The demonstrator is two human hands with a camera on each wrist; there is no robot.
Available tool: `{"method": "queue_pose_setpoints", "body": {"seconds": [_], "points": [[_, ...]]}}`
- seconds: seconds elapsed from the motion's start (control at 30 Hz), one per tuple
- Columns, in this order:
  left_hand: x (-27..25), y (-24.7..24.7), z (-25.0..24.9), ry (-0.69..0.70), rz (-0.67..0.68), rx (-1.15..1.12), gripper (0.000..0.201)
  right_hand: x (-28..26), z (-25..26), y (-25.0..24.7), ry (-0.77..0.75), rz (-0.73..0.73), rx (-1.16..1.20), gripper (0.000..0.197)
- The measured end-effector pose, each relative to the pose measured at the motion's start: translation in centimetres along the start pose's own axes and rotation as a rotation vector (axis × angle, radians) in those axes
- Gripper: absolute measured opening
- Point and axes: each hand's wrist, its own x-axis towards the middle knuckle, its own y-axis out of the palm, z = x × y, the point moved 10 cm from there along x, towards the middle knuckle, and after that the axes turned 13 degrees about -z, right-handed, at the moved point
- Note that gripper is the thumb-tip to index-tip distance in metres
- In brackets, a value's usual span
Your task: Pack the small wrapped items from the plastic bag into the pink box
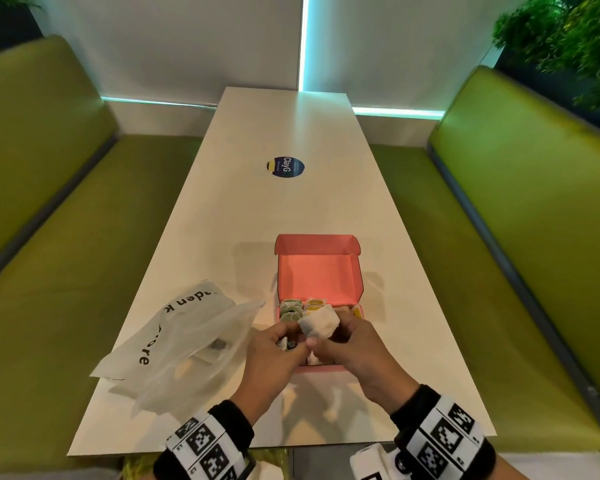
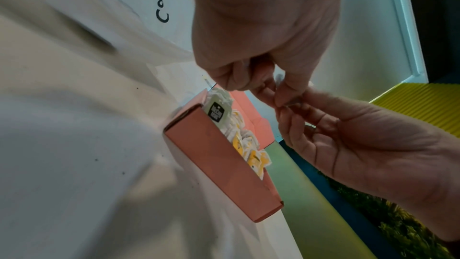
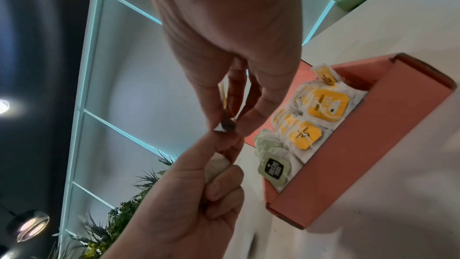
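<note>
While both hands [image 1: 309, 344] pinch it — white wrapped item [image 1: 317, 325] above pink box [image 1: 321, 368].

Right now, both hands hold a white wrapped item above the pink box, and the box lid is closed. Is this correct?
Not quite: the lid stands open behind the pink box, as the head view shows. The rest holds: the left hand and the right hand hold a white wrapped item together above the box.
</note>
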Motion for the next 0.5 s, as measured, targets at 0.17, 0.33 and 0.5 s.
{"method": "queue_pose_setpoints", "body": {"seconds": [0.17, 0.33, 0.5], "points": [[0.0, 0.0, 0.3, -0.017, 0.009, 0.009, 0.034, 0.3, -0.1, -0.8, 0.028, -0.106, -0.004, 0.019], [-0.1, -0.5, -0.9, 0.05, -0.026, 0.029, 0.039, 0.2, -0.8, -0.8, 0.095, -0.129, 0.088, 0.021], [0.0, -1.3, -1.4, 0.172, -0.083, 0.136, 0.039, 0.4, -1.2, -1.2, 0.124, -0.111, 0.01, 0.016]]}}
